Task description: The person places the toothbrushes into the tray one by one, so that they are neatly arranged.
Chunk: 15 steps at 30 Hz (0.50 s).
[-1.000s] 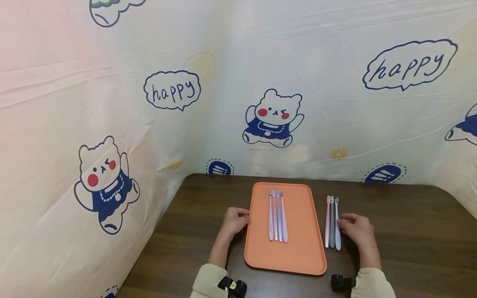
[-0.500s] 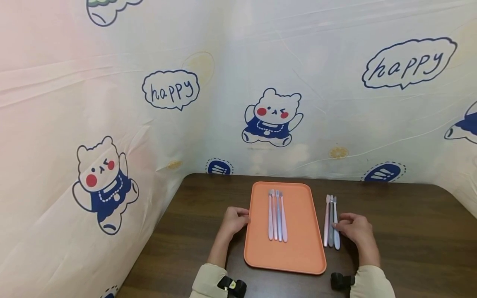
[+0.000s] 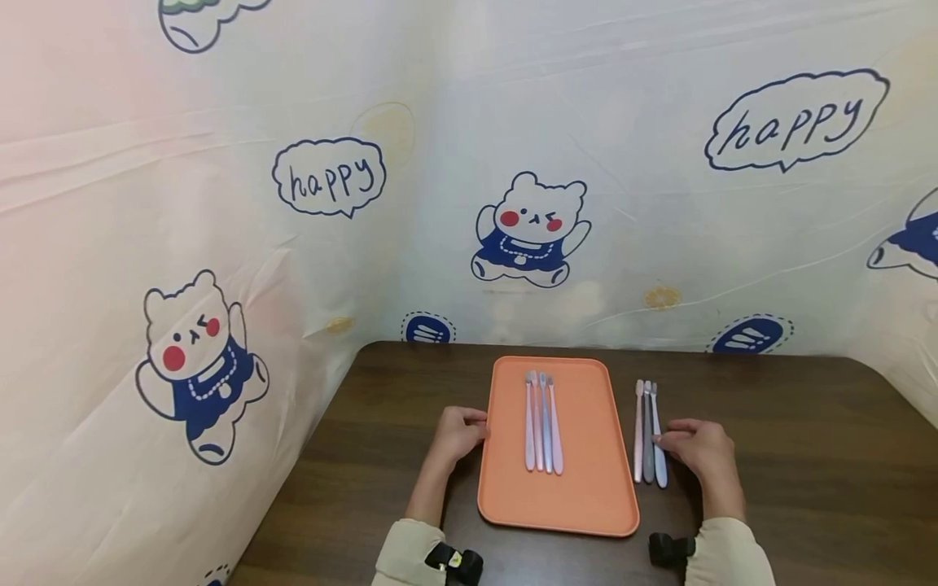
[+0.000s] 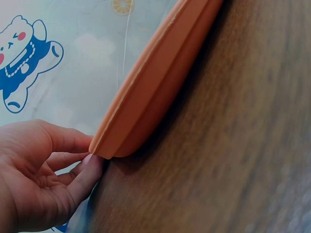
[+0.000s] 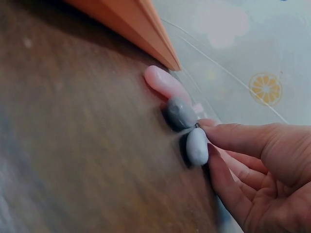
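An orange tray (image 3: pixel 557 509) lies on the table, and my left hand (image 3: pixel 458 434) pinches its left rim between thumb and fingers. The left wrist view shows the fingertips at the tray's corner edge (image 4: pixel 104 150). Several pastel toothbrushes (image 3: pixel 545 443) lie side by side on the tray. To its right are a pink toothbrush (image 3: pixel 638 456), a grey toothbrush (image 3: pixel 648 464) and a light blue toothbrush (image 3: pixel 661 468). My right hand (image 3: pixel 699 450) pinches the light blue one, its handle end (image 5: pixel 197 147) facing the right wrist camera, with one fingertip close against the grey handle (image 5: pixel 181 113).
Dark wooden table (image 3: pixel 828 456) extends on both sides of the tray. Behind and to the left hangs a pale curtain (image 3: pixel 440 244) with printed bears and "happy" bubbles. A black wrist camera (image 3: pixel 670 549) sits at the right sleeve, and another (image 3: pixel 465 566) at the left.
My right fingertips have shifted slightly left, from the light blue toothbrush's outer side to across it, and its head end now leans closer to the grey one. My left hand stays at the tray rim.
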Motion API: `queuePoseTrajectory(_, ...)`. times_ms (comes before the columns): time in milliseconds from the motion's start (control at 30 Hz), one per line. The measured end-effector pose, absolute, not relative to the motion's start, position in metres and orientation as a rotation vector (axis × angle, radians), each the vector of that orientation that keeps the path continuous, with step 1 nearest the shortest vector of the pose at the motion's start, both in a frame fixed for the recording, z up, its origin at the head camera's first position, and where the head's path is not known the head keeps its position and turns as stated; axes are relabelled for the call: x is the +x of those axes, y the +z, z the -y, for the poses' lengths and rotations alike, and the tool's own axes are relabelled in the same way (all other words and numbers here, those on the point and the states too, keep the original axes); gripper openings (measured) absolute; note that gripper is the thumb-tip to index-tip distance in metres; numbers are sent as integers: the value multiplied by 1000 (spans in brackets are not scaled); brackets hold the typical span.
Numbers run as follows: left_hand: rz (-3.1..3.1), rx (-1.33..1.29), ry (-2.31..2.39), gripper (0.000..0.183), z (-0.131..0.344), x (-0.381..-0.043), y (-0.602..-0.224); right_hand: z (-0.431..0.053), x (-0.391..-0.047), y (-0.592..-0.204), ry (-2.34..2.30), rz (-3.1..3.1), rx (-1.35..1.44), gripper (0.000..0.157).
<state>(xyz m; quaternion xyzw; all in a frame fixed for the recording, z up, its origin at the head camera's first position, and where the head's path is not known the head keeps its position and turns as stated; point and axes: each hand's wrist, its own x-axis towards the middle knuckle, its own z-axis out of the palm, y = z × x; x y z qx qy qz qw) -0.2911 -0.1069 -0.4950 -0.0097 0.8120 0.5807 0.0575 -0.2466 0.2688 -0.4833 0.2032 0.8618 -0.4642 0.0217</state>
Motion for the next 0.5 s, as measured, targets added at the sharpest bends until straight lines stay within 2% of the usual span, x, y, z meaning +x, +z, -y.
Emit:
queuePoseTrajectory(267,-2457,-41,1759,28,107,-294,-497,-269,-247,-483,-1452,-2640,680,55)
queuePoseTrajectory(500,-2455,-53,1755,28,107,-294,-498,-263,-247,-481,-1313,-2776,637,41)
